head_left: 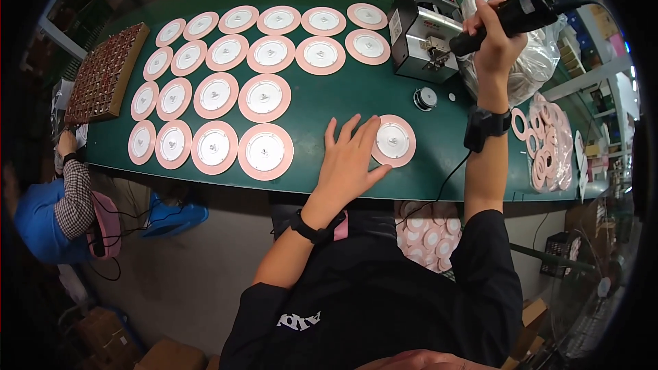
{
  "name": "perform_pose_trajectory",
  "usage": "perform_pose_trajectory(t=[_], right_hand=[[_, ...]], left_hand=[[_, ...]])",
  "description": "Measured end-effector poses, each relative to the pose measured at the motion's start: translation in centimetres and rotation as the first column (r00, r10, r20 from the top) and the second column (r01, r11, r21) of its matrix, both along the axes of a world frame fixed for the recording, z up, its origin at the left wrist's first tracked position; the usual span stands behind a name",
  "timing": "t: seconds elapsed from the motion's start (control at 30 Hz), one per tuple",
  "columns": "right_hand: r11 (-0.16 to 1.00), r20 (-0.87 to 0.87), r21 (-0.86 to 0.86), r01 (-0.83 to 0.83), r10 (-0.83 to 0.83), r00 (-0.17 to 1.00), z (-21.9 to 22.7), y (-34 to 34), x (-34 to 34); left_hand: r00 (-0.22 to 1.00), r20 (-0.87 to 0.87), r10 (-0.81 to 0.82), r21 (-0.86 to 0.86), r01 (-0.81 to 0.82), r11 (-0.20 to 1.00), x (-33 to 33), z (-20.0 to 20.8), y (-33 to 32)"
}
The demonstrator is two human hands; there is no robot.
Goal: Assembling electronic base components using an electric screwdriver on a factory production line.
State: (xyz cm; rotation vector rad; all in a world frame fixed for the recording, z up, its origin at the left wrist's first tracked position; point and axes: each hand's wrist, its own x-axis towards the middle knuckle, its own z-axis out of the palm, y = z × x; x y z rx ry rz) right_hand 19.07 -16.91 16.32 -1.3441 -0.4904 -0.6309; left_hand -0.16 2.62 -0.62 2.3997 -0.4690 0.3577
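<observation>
Right of the lone disc (395,140), a clear bag (565,147) holds pink rings (538,170).

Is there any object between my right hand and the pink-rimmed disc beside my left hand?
Yes, in this view a small round metal part stands on the green table, roughly between your right hand and that disc.

The right hand (499,46) hides part of the black tool (526,15).
</observation>
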Motion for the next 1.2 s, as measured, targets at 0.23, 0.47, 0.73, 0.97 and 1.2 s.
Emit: perform_pose_trajectory(t=[0.23,0.47,0.73,0.97,1.2], right_hand=[[0.991,-0.129,-0.068,-0.117,0.108,0.986,-1.5,0.1,-0.1],[0.925,-0.209,0.010,-0.379,0.373,0.904,-3.9,2.8,-11.6],[0.880,-0.272,-0.044,-0.472,0.444,0.854,-6.8,4.7,-12.8],[0.875,-0.346,-0.072,-0.478,0.428,0.835,-7.1,5.2,-12.8],[0.876,-0.331,-0.099,-0.473,0.419,0.846,-7.6,4.9,-13.1]], left_hand=[[1.000,-0.004,0.008,-0.029,-0.008,1.000,0.1,0.0,0.2],[1.000,-0.017,0.001,-0.049,-0.002,0.999,0.1,0.0,0.3],[0.999,-0.041,0.008,-0.057,-0.010,0.998,0.1,-0.1,0.2],[0.999,-0.037,-0.004,-0.049,0.002,0.999,0.2,0.0,0.2],[1.000,-0.019,-0.002,-0.042,0.002,0.999,0.1,-0.1,0.1]])
